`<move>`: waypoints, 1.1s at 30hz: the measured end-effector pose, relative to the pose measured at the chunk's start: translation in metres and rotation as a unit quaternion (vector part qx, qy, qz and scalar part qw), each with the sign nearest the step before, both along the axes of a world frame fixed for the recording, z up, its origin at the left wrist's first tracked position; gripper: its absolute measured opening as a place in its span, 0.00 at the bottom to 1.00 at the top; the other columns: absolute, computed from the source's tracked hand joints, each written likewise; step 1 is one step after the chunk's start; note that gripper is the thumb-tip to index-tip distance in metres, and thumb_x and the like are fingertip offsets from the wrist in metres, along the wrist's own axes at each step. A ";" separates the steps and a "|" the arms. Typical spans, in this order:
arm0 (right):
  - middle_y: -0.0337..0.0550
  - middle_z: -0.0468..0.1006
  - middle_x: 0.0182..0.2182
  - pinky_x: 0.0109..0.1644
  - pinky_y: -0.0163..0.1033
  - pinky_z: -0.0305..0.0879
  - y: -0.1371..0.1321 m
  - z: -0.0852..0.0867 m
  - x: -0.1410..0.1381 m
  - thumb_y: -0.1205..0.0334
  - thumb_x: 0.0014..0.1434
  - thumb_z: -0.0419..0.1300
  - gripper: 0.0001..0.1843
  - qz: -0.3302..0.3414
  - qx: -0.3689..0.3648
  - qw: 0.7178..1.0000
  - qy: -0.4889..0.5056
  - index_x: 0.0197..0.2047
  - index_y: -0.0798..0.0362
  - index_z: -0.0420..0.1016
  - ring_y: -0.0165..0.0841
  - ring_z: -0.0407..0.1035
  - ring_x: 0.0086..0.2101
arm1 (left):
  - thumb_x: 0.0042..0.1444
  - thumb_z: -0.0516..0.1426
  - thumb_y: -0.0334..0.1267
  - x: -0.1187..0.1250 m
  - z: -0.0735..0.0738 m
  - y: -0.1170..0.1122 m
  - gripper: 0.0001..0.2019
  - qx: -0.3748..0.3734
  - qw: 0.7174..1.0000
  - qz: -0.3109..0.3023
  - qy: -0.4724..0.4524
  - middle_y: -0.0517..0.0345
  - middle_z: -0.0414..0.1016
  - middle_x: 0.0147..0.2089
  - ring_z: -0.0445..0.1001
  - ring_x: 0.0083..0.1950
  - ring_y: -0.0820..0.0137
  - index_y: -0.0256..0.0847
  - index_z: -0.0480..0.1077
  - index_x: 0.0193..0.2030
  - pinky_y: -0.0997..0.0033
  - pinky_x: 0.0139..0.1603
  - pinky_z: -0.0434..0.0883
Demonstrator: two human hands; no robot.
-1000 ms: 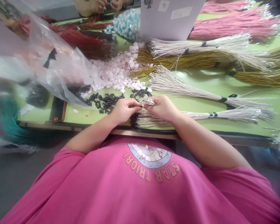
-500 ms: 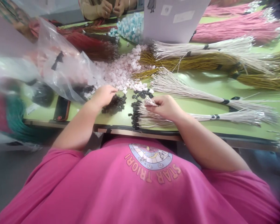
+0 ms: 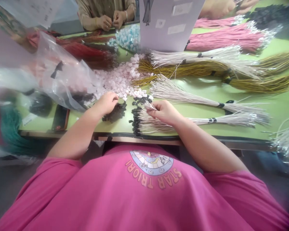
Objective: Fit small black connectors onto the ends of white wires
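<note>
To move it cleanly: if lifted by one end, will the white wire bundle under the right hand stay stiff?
Probably it droops: the white wire bundle is many thin strands flat on the table. The black tie likely holds its middle, but ends fanning at the right hand may snag.

The table (image 3: 195,85) is topped with a smooth, glossy green sheet in which light is mirrored. At its near edge, the white wires (image 3: 150,124) pinched in the right hand (image 3: 165,112) are sheathed in matt plastic and tipped with bright metal. Just left of them, the black connectors (image 3: 115,113) are seen as dull moulded plastic. Further back, the pale housings (image 3: 121,78) are given a faint sheen. At the table's left end a clear bag (image 3: 62,77) of crinkled, shiny film is seen, and at its far side a card (image 3: 168,29) of matt paper.
</note>
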State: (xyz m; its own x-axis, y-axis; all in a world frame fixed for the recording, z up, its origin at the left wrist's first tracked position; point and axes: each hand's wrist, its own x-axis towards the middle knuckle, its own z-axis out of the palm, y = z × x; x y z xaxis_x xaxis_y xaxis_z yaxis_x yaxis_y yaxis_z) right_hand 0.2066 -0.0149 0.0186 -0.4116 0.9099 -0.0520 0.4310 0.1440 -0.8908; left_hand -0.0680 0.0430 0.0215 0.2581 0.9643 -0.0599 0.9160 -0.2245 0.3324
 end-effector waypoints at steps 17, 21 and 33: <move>0.35 0.62 0.20 0.30 0.32 0.53 -0.004 0.003 -0.003 0.60 0.48 0.57 0.08 -0.023 0.017 0.999 0.027 0.23 0.57 0.69 0.26 0.58 0.25 | 0.47 0.62 0.35 0.066 -0.005 -0.061 0.08 -0.209 0.865 0.037 -0.455 0.62 0.70 0.23 0.67 0.23 0.77 0.38 0.73 0.35 0.74 0.26 0.68; 0.34 0.59 0.19 0.29 0.32 0.51 -0.004 0.001 -0.004 0.59 0.49 0.56 0.10 -0.042 0.029 0.999 0.017 0.23 0.57 0.68 0.25 0.54 0.24 | 0.47 0.62 0.37 0.064 -0.011 -0.061 0.09 -0.179 0.874 0.047 -0.449 0.60 0.72 0.24 0.69 0.24 0.76 0.38 0.74 0.35 0.74 0.27 0.69; 0.33 0.53 0.18 0.27 0.34 0.45 -0.003 0.003 -0.009 0.59 0.51 0.52 0.14 -0.049 0.045 0.997 -0.033 0.19 0.54 0.55 0.24 0.49 0.23 | 0.46 0.63 0.37 0.067 -0.005 -0.067 0.09 -0.133 0.893 0.037 -0.428 0.58 0.75 0.28 0.71 0.27 0.75 0.37 0.76 0.35 0.73 0.29 0.70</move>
